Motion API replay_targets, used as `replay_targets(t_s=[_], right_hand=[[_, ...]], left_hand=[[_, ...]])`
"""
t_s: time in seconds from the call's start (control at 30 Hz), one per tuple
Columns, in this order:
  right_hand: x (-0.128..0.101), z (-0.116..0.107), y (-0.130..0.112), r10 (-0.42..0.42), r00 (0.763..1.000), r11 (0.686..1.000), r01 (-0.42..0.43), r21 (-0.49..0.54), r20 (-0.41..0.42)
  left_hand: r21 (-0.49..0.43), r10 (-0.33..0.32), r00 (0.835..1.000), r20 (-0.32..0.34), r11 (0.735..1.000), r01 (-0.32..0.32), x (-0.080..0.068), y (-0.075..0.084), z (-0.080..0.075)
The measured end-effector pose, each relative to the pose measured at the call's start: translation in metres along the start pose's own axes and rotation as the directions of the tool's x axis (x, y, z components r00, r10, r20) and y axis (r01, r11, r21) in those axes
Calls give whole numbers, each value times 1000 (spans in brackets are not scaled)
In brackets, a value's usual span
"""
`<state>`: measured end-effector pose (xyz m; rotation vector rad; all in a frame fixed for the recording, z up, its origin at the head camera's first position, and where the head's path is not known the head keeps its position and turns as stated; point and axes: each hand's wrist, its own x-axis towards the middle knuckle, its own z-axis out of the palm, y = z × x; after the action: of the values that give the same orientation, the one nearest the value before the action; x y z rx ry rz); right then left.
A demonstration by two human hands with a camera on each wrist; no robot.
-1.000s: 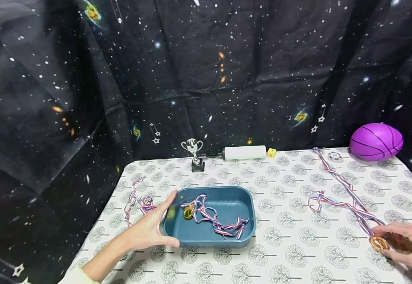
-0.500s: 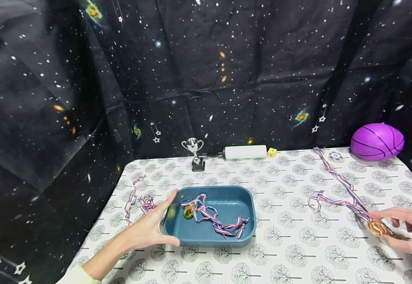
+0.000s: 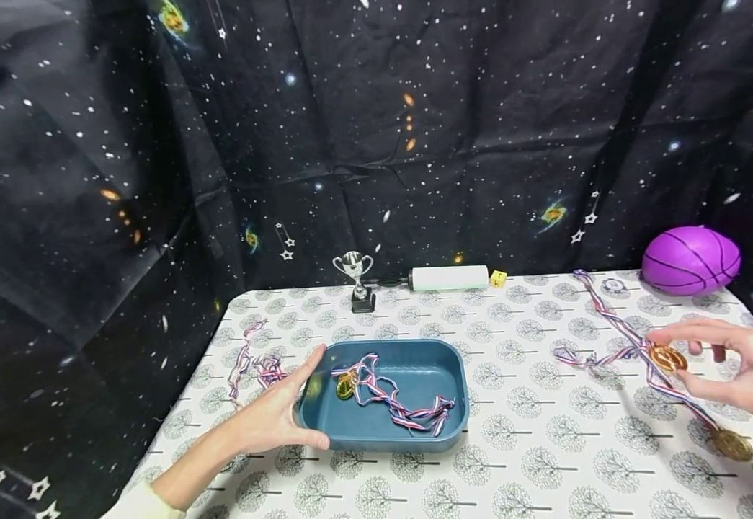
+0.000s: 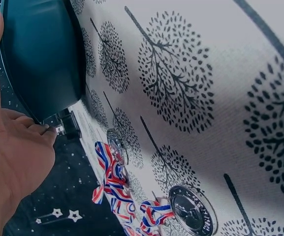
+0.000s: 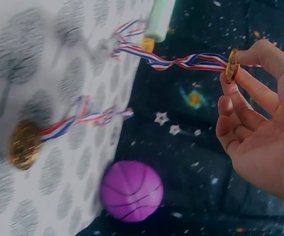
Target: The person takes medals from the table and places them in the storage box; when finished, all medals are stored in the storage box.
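Observation:
My left hand (image 3: 279, 414) grips the left end of a blue rectangular tray (image 3: 408, 443), thumb at its front and fingers at its far corner. Inside the tray lies a gold medal (image 3: 346, 386) on a red, white and blue ribbon (image 3: 402, 414). At the right, my right hand (image 3: 742, 360) pinches another gold medal (image 5: 233, 66) between thumb and fingertips, raised over the table. Its striped ribbon (image 5: 181, 64) trails from it toward the tabletop. A further gold medal (image 3: 733, 445) lies below that hand, its ribbon stretching toward the back.
Silver-coloured medals (image 4: 192, 210) with striped ribbons (image 4: 116, 194) lie left of the tray. At the back stand a silver trophy cup (image 3: 357, 281), a white cylinder (image 3: 449, 278), a small yellow cube (image 3: 498, 279) and a purple ball (image 3: 690, 261). A dark starry curtain (image 3: 480, 108) hangs behind.
My right hand has lifted the gold medal up and leftward, away from the other medal, which now lies uncovered on the table. The left hand and tray stay put.

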<state>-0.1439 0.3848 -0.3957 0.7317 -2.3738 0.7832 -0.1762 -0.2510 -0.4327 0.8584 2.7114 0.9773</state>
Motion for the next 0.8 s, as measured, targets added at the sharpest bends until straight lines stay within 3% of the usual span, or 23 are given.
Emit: replay_targets(t_s=[0.2,0.47,0.8], right_hand=[[33,-7,-21,8,997,1000,-7,-14,72],[73,-8,-56,115,982,993,-115,-6,152],[112,-3,-98,91,976,994,-102,46,198]], left_hand=[[-9,-6,1000,4,1000,6,-1,1,0],[-4,-7,1000,0,1000,7,-1,-1,1],[22,-3,1000,2,1000,3,-1,-2,1]])
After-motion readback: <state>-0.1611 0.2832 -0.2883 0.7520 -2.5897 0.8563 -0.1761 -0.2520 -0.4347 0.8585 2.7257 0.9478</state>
